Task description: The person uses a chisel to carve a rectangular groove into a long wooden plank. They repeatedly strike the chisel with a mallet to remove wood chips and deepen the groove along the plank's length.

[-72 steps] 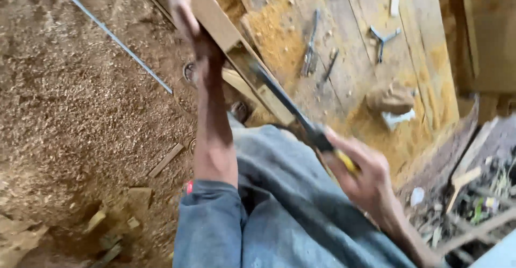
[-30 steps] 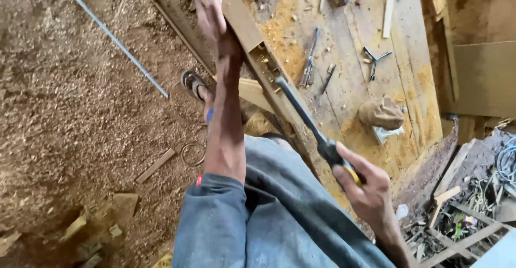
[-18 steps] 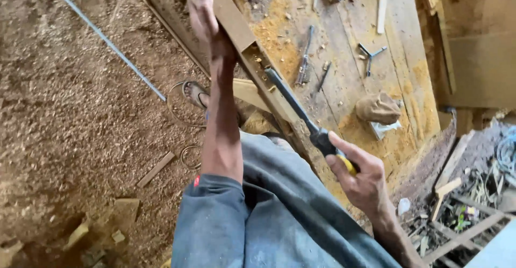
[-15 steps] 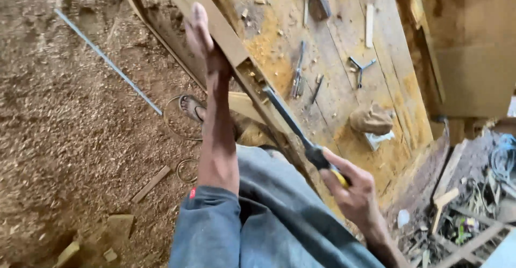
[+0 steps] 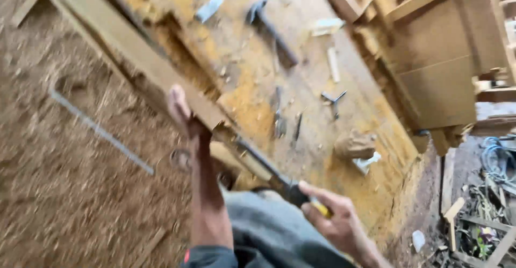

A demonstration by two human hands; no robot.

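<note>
My left hand (image 5: 183,112) presses down on a long wooden plank (image 5: 129,53) that lies along the near edge of a sawdust-covered workbench (image 5: 322,112). My right hand (image 5: 333,219) grips the black and yellow handle of a handsaw (image 5: 269,174). The saw's blade runs up to the plank just right of my left hand. The picture is blurred by motion. My grey-trousered leg fills the bottom middle.
On the bench lie a hammer (image 5: 269,26), a small T-shaped tool (image 5: 334,100), dark chisels (image 5: 279,117), wood offcuts and a crumpled brown rag (image 5: 355,144). A wooden cabinet (image 5: 446,58) stands at the right. A thin metal rod (image 5: 102,131) lies on the sawdust floor at the left.
The view has swung upward and blurred, showing more of the bench and the cabinet. My left hand stays on the plank, and my right hand keeps the saw at the cut.
</note>
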